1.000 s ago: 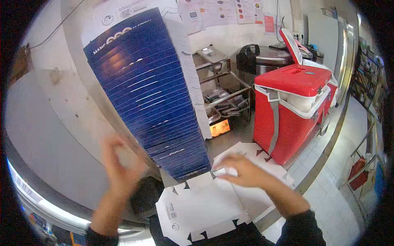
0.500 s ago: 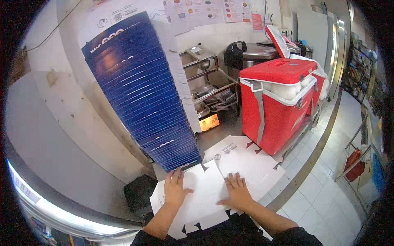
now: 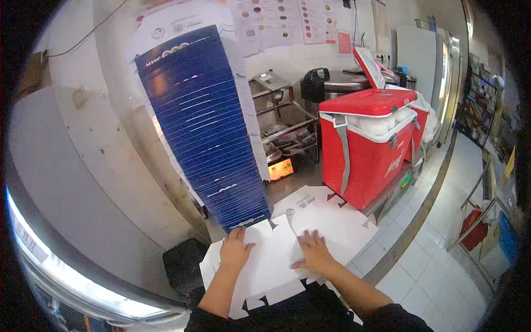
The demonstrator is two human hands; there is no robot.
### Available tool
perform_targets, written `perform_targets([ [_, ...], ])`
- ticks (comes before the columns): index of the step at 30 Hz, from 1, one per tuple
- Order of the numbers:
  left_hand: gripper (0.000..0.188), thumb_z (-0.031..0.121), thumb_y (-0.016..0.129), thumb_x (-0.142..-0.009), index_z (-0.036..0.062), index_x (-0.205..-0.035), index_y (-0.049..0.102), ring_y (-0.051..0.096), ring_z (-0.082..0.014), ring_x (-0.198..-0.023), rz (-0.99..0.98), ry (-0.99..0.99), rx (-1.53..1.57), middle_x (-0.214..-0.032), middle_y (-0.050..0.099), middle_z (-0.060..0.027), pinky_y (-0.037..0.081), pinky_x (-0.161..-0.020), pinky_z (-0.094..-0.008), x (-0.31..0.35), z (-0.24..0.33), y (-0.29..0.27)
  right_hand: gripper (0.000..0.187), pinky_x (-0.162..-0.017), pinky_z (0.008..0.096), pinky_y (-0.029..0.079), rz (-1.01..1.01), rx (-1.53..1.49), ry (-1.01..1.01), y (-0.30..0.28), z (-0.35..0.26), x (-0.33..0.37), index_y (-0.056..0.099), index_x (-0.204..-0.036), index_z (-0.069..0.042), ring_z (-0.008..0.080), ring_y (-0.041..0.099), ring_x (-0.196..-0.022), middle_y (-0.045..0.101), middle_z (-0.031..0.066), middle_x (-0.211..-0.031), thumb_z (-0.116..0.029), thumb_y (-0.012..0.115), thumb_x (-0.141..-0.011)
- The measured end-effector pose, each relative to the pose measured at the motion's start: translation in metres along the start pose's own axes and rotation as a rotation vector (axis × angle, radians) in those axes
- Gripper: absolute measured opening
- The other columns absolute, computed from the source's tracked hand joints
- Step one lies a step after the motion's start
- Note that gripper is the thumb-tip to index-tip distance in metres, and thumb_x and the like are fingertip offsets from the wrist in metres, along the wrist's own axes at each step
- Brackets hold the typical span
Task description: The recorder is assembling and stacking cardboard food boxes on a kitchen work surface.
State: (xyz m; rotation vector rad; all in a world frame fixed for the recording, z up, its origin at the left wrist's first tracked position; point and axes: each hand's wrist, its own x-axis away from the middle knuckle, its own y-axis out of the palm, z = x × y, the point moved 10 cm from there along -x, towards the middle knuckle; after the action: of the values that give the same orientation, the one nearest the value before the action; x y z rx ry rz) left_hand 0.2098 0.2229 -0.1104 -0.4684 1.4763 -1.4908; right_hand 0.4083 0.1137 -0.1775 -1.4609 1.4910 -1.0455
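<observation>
Before a white wall (image 3: 283, 60), blue cartons (image 3: 202, 127) are stacked; at their foot, a flat white cardboard blank (image 3: 271, 254) is touched by the left hand (image 3: 235, 253) and right hand (image 3: 318, 258) (thumbs wide of the fingers (image 3: 316, 240)).

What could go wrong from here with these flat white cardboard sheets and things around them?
The tall stack of dark blue cardboard pieces might topple if your left hand, close to its base, bumps it. The overlapping flat white cardboard sheets could slide apart if your right hand pushes sideways.
</observation>
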Motion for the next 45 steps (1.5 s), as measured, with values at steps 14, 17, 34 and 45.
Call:
perform_targets([
  [14, 0.010, 0.001, 0.064, -0.084, 0.0014, -0.094, 0.060, 0.066, -0.0262, -0.082, 0.282, -0.098, 0.547, -0.092, 0.067, -0.0128, 0.052, -0.074, -0.0330, 0.013, -0.005, -0.046, 0.102, -0.112, 0.0613, 0.021, 0.207, -0.328, 0.022, -0.035, -0.005, 0.009, 0.028, -0.147, 0.001, 0.0501, 0.024, -0.140, 0.026, 0.0289, -0.152, -0.048, 0.079, -0.073],
  [17, 0.012, -0.003, 0.062, -0.086, 0.0004, -0.097, 0.058, 0.066, -0.0217, -0.082, 0.411, -0.088, 0.842, -0.094, 0.066, -0.0119, 0.051, -0.075, -0.0304, 0.031, -0.003, -0.080, 0.079, -0.107, 0.0379, 0.039, 0.650, -0.827, -0.099, -0.112, -0.020, 0.030, 0.035, -0.146, -0.005, 0.0348, 0.048, -0.130, 0.045, 0.0249, -0.142, -0.020, 0.077, -0.081],
  [34, 0.034, 0.006, 0.057, -0.090, 0.0044, -0.124, 0.053, 0.064, -0.0242, -0.099, 0.603, -0.374, 1.847, -0.110, 0.064, -0.0114, 0.054, -0.089, -0.0413, 0.130, 0.022, -0.169, 0.034, -0.067, 0.0252, 0.058, 0.730, -0.395, -1.085, -0.187, -0.188, 0.121, 0.069, -0.113, -0.009, 0.0203, 0.070, -0.093, 0.064, 0.0105, -0.125, -0.013, 0.070, -0.079],
  [45, 0.032, 0.001, 0.044, -0.098, -0.0042, -0.129, 0.049, 0.060, -0.0312, -0.114, 0.274, -0.335, 1.678, -0.128, 0.056, -0.0203, 0.052, -0.096, -0.0474, 0.139, 0.049, -0.113, 0.030, -0.097, 0.0413, 0.053, 0.725, -0.377, -1.007, -0.165, -0.177, 0.124, 0.069, -0.099, 0.004, 0.0373, 0.061, -0.113, 0.067, 0.0120, -0.112, -0.008, 0.074, -0.071],
])
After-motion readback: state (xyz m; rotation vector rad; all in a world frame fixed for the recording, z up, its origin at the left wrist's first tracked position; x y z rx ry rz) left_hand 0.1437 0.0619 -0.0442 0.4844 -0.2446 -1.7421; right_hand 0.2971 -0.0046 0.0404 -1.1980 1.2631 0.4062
